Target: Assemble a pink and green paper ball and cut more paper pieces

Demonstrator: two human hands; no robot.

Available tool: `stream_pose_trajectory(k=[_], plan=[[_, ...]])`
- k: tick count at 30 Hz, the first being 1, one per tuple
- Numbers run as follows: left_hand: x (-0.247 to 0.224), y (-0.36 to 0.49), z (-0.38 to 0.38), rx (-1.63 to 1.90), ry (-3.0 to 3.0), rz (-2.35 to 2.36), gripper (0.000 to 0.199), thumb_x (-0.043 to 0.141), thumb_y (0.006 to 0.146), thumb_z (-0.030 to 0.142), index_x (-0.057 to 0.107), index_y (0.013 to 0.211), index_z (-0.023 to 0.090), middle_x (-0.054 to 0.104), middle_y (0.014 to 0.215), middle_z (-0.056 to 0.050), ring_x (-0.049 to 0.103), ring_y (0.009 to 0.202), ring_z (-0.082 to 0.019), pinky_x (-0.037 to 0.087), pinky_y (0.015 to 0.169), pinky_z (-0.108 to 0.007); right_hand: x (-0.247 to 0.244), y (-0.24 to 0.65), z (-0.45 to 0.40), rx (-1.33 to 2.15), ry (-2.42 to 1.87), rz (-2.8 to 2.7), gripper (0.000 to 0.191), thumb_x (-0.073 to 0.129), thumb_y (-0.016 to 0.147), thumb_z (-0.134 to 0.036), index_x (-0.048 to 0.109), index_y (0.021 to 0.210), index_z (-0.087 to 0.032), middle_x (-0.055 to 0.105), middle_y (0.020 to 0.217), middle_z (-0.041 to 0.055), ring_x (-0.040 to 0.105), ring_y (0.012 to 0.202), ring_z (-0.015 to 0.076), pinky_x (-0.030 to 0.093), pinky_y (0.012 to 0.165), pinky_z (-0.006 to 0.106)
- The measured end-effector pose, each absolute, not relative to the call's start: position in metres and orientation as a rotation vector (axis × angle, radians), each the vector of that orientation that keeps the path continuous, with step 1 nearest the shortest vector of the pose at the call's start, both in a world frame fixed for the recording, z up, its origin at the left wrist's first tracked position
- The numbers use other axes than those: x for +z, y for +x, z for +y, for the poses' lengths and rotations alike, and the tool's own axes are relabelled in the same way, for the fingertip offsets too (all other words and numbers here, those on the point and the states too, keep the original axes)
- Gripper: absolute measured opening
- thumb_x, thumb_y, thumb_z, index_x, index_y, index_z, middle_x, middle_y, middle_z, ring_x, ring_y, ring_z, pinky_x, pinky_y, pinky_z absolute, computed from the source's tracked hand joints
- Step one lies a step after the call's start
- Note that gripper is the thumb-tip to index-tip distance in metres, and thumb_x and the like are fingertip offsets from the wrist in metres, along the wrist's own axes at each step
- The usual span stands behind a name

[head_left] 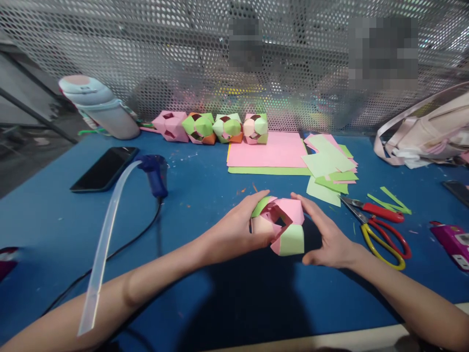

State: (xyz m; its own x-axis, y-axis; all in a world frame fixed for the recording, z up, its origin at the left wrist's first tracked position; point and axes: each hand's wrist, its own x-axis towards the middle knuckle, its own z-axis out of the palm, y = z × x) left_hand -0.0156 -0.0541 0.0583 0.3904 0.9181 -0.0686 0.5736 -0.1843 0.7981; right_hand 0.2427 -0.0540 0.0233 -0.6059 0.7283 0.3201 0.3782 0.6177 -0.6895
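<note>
A hollow folded paper cube (pixel 292 239) of pink and light green panels is in front of me, held above the blue table. My left hand (pixel 236 222) is closed round its left side, with the thumb along the lower front. Through gaps between the curved panels its inside shows. On the other side, my right hand (pixel 334 240) has thumb and fingers spread apart. Its upper fingertips are beside the pink top corner; I cannot tell whether they touch it. The thumb is clear of the paper.
Several finished paper cubes (pixel 229 128) line the mesh screen behind pink sheets (pixel 269 149). Paper scraps (pixel 326 161), scissors (pixel 384 244) and red-handled pliers (pixel 381 211) lie to the right. At left are a glue gun (pixel 157 176) with a long glue stick, a phone (pixel 104 168) and a bottle (pixel 106 110).
</note>
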Motion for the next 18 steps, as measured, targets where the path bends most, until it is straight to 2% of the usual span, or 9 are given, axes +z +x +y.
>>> stream_pose_trajectory(k=[3,9,13,15,18], plan=[[0.059,-0.014,-0.056,0.568,1.860,1.297,0.082,0.065,0.078,0.047,0.033,0.149,0.022,0.041,0.152,-0.012,0.042,0.138,-0.031,0.035,0.115,-0.046,0.024,0.236,-0.061,0.795,-0.970,-2.214,0.125,0.076,0.061,-0.070,0.006,0.156,-0.029,0.021,0.161,0.0140,0.026,0.145,0.0378,0.029,0.116,0.057],[0.058,-0.013,-0.057,0.593,1.847,1.254,0.086,0.067,0.078,0.044,0.028,0.150,0.019,0.037,0.153,-0.017,0.038,0.140,-0.032,0.031,0.116,-0.050,0.027,0.230,-0.068,0.759,-0.956,-2.148,0.112,0.080,0.070,-0.052,0.011,0.156,-0.030,0.027,0.159,0.0129,0.030,0.144,0.0368,0.033,0.115,0.055],[0.049,-0.017,-0.053,0.589,1.853,1.088,0.105,0.076,0.071,0.037,0.014,0.154,0.021,0.028,0.157,-0.018,0.030,0.145,-0.034,0.027,0.118,-0.052,0.025,0.233,-0.067,0.798,-0.924,-2.106,0.111,0.082,0.070,-0.048,0.012,0.155,-0.031,0.028,0.158,0.0123,0.032,0.143,0.0365,0.031,0.115,0.057],[0.043,-0.018,-0.050,0.607,1.819,1.023,0.108,0.077,0.071,0.036,0.009,0.154,0.022,0.027,0.158,-0.018,0.030,0.145,-0.034,0.029,0.117,-0.051,0.024,0.234,-0.066,0.841,-0.926,-2.074,0.110,0.082,0.070,-0.047,0.013,0.155,-0.033,0.027,0.159,0.0116,0.034,0.142,0.0361,0.031,0.115,0.057],[0.039,-0.017,-0.049,0.650,1.729,0.979,0.104,0.076,0.073,0.035,0.011,0.154,0.023,0.030,0.156,-0.018,0.038,0.141,-0.033,0.036,0.114,-0.049,0.022,0.236,-0.065,0.913,-0.911,-2.056,0.109,0.082,0.071,-0.044,0.014,0.155,-0.035,0.027,0.159,0.0105,0.035,0.141,0.0355,0.030,0.115,0.058]])
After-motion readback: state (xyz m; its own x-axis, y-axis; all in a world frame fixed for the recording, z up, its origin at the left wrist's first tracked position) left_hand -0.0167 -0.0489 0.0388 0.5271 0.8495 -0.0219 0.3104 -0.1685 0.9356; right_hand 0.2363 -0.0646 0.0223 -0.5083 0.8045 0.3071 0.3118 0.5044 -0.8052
